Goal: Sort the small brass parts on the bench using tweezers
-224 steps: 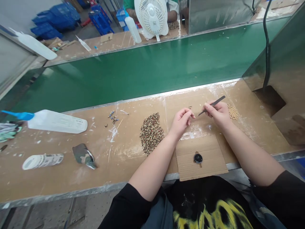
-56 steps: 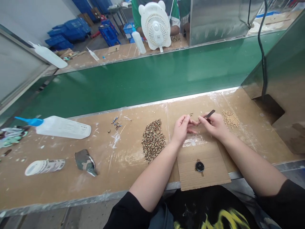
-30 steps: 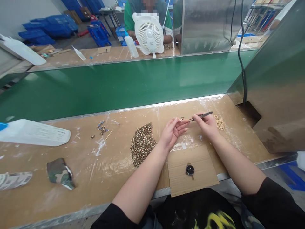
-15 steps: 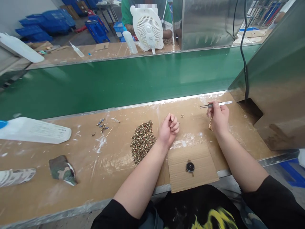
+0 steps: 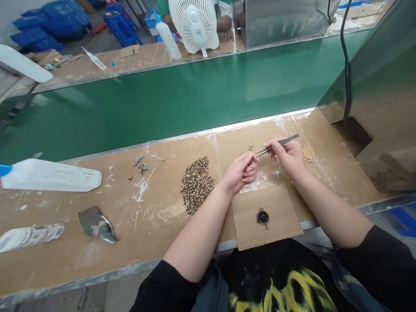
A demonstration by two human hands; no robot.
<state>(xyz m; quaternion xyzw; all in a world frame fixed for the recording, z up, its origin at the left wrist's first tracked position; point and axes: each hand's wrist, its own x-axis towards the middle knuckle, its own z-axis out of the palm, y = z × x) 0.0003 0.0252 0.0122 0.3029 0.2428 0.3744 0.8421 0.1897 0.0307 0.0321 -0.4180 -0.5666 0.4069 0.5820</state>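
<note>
My right hand (image 5: 287, 157) grips a pair of dark metal tweezers (image 5: 282, 143), whose tips point left and meet the fingertips of my left hand (image 5: 242, 172). The left fingers are pinched together; whatever they hold is too small to name. A heap of small brass-coloured ring-like pieces (image 5: 196, 184) lies left of my left hand. Beyond my right hand is a patch of tiny golden beads (image 5: 307, 153). Below both hands, a round black part (image 5: 262, 217) sits on a cardboard square (image 5: 247, 234).
At left lie a large white bottle (image 5: 53, 175), a smaller printed bottle (image 5: 35, 236), a camouflage cloth piece (image 5: 96, 223) and some blue-tipped bits (image 5: 141, 166). A green belt (image 5: 162, 104) runs behind the bench. A metal housing (image 5: 386, 117) with a black cable (image 5: 346, 73) stands at right. Across are a fan (image 5: 194, 24) and a person.
My right hand has moved left from the golden beads, bringing the tweezers to my left fingertips. My left hand has shifted slightly right. The camera view has tilted down a little.
</note>
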